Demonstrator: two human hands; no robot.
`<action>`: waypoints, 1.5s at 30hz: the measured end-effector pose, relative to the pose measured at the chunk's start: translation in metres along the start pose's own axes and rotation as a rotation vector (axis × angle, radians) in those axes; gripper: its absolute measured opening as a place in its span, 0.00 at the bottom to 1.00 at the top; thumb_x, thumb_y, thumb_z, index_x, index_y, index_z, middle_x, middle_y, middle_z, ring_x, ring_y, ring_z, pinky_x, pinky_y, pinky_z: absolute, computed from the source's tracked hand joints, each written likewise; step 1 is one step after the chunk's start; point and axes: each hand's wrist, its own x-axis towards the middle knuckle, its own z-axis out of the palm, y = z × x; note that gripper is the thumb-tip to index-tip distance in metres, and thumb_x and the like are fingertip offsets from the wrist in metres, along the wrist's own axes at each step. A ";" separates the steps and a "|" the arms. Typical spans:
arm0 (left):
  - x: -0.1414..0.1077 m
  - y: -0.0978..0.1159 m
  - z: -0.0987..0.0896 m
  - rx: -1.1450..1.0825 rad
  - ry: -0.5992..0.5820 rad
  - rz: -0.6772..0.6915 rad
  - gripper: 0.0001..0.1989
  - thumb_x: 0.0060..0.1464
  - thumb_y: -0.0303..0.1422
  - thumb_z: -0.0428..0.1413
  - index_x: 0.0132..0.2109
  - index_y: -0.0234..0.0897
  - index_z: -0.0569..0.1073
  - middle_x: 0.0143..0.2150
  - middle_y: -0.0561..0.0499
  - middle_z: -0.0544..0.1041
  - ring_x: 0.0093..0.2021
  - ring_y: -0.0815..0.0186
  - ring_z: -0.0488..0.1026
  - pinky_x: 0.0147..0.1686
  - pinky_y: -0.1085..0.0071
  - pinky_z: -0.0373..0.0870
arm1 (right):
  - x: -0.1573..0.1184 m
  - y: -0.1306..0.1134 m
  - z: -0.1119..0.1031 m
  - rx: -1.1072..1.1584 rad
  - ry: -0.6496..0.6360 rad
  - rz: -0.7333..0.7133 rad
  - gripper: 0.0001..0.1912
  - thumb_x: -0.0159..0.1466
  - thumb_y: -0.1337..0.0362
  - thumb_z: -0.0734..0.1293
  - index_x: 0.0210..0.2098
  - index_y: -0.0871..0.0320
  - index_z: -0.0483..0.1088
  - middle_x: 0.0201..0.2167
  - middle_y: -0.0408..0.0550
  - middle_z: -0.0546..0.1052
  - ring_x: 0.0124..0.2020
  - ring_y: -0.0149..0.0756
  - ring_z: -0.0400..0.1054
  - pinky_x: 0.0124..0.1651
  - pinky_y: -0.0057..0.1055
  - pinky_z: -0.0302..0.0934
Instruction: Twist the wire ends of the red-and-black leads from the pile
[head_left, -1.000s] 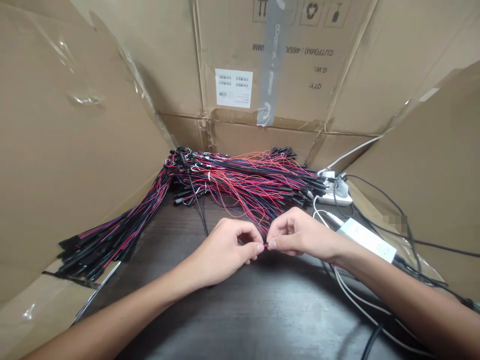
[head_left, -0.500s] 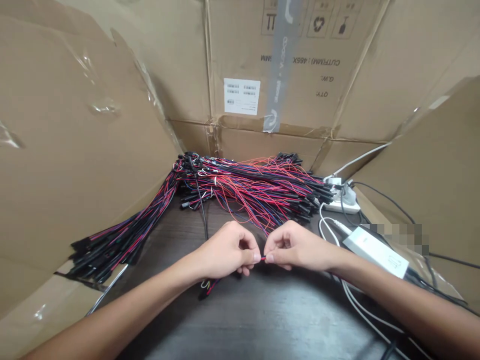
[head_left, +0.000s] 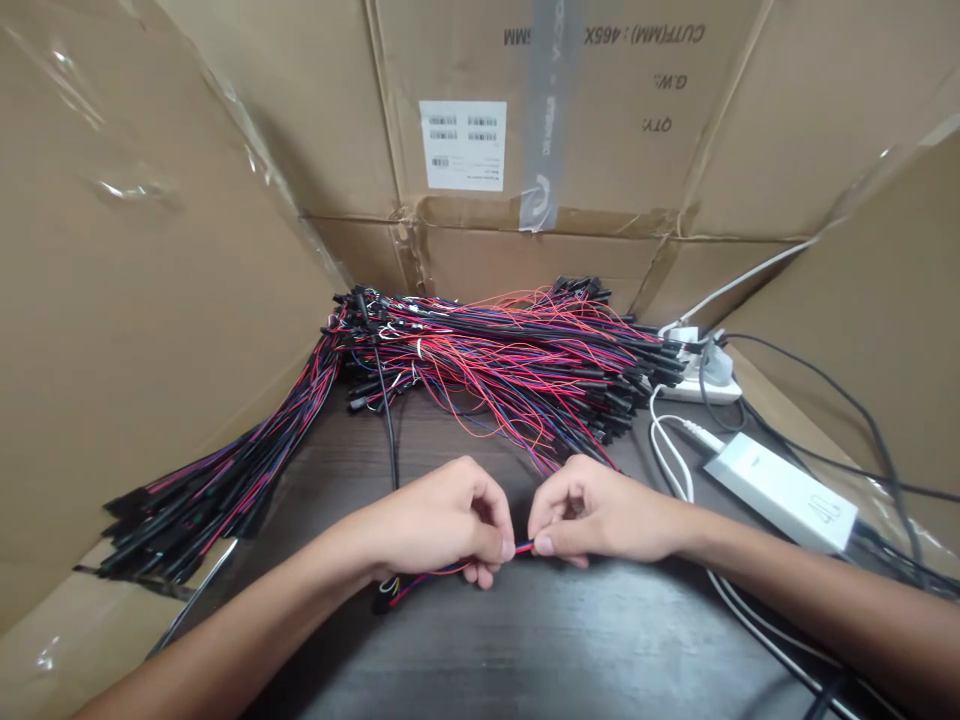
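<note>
My left hand point(head_left: 457, 525) pinches a thin bundle of red, blue and black wires point(head_left: 523, 547) between thumb and fingers. Close by on the right, my right hand point(head_left: 585, 512) pinches the same wires, leaving a short stretch showing between the fingertips. The wires run out under my left hand to a black connector point(head_left: 384, 603) with small white and yellow loops, low over the dark table point(head_left: 510, 650). What lies inside my right palm is hidden.
A large pile of red, blue and black wire harnesses point(head_left: 480, 360) lies at the back. Another harness bunch point(head_left: 225, 480) spreads at the left. A white power adapter point(head_left: 784, 490), power strip point(head_left: 701, 385) and cables occupy the right. Cardboard walls point(head_left: 615, 265) surround the table.
The gap between my hands has widened slightly, showing more wire. The view has tilted down and the hands sit a little lower in it. Both hands still pinch the wires.
</note>
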 end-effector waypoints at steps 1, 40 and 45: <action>0.000 0.000 -0.001 -0.014 -0.008 -0.004 0.04 0.38 0.26 0.54 0.25 0.32 0.73 0.19 0.54 0.72 0.21 0.70 0.70 0.26 0.74 0.66 | 0.000 0.000 0.000 -0.002 0.001 0.001 0.11 0.54 0.61 0.72 0.27 0.65 0.71 0.14 0.37 0.66 0.16 0.22 0.57 0.21 0.21 0.52; -0.002 0.002 0.008 0.487 0.058 0.260 0.09 0.53 0.28 0.50 0.29 0.32 0.73 0.21 0.52 0.72 0.22 0.71 0.69 0.24 0.78 0.63 | -0.006 0.004 -0.003 -0.071 -0.104 -0.022 0.16 0.61 0.56 0.66 0.28 0.65 0.71 0.13 0.37 0.65 0.13 0.21 0.54 0.18 0.21 0.47; -0.003 0.002 0.005 0.414 0.036 0.169 0.07 0.51 0.30 0.51 0.29 0.34 0.72 0.21 0.52 0.72 0.21 0.70 0.69 0.20 0.78 0.62 | -0.006 0.005 -0.004 -0.032 -0.103 -0.012 0.18 0.61 0.53 0.66 0.28 0.65 0.71 0.12 0.37 0.64 0.13 0.21 0.52 0.17 0.20 0.46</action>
